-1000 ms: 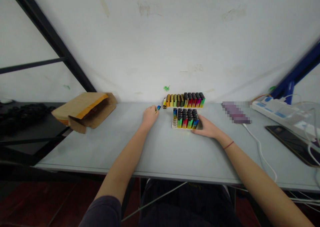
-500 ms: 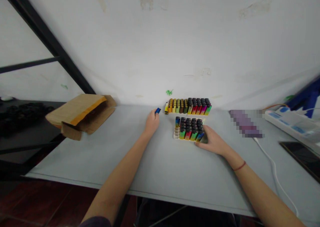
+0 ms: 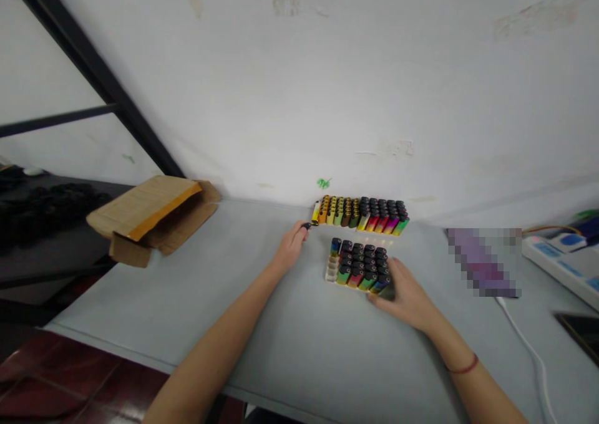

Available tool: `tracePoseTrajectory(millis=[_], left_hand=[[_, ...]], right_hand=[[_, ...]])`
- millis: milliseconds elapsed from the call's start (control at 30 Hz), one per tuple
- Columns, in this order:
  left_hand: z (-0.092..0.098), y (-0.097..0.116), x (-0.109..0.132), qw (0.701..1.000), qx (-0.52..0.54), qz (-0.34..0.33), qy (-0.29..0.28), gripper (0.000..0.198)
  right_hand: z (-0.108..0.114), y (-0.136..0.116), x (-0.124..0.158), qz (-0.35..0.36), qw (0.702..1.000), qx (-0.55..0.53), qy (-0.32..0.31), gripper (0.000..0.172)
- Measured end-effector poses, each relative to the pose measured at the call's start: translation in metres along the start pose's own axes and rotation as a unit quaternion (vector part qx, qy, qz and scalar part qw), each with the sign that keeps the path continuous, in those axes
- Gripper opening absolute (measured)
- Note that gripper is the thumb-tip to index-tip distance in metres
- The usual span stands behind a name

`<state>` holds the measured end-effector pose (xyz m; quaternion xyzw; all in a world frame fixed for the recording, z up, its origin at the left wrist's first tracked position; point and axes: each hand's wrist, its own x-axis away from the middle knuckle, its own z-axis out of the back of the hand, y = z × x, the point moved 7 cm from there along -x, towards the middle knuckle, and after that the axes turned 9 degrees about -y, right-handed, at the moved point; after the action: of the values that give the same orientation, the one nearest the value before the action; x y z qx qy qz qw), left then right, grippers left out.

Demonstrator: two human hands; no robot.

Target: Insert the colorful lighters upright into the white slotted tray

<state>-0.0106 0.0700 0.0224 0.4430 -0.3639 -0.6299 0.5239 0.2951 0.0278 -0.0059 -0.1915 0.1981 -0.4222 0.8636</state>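
My left hand (image 3: 291, 247) is closed around a lighter (image 3: 306, 226), whose black top sticks out past the fingers; the rest of it is hidden. Just right of that lighter, a back group of lighters (image 3: 360, 212) stands upright near the wall, gold tops on the left and black tops on the right. In front of it is a white tray (image 3: 331, 275) with rows of colourful black-topped lighters (image 3: 362, 265). Several slots in its left column hold nothing; one lighter stands at that column's far end. My right hand (image 3: 406, 293) grips the tray's right end.
An open cardboard box (image 3: 154, 215) lies on the left of the grey table (image 3: 281, 349). To the right are a blurred-out phone-like object (image 3: 484, 262) with a white cable (image 3: 524, 343), a power strip (image 3: 564, 262) and a dark phone (image 3: 583, 333). The wall (image 3: 281, 100) rises behind.
The lighter in my left hand has turned, showing its black top instead of its blue body, and the hand is closer to the back group. My right hand stays on the tray. The view has shifted slightly.
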Motion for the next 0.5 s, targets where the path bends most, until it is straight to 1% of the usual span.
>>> tracePoseTrajectory(millis=[67, 167, 300, 400, 500], left_hand=[[0.0, -0.001, 0.001, 1.0, 0.018, 0.017, 0.0, 0.041], [0.0, -0.007, 0.001, 0.997, 0.035, 0.061, 0.019, 0.052], [-0.005, -0.014, 0.004, 0.989, 0.075, 0.117, 0.04, 0.057], [-0.014, -0.011, 0.009, 0.982, 0.123, 0.141, 0.036, 0.06], [-0.021, -0.004, 0.014, 0.972, 0.173, 0.153, 0.04, 0.06]], right_hand=[[-0.001, 0.001, 0.0, -0.003, 1.0, 0.002, 0.004, 0.086], [-0.002, 0.002, 0.0, -0.007, 1.0, 0.0, 0.005, 0.088], [0.0, 0.001, 0.0, -0.012, 1.0, -0.006, -0.001, 0.081], [0.002, 0.001, 0.0, -0.022, 1.0, -0.013, -0.009, 0.077], [0.005, 0.0, 0.001, -0.02, 1.0, -0.024, -0.002, 0.077]])
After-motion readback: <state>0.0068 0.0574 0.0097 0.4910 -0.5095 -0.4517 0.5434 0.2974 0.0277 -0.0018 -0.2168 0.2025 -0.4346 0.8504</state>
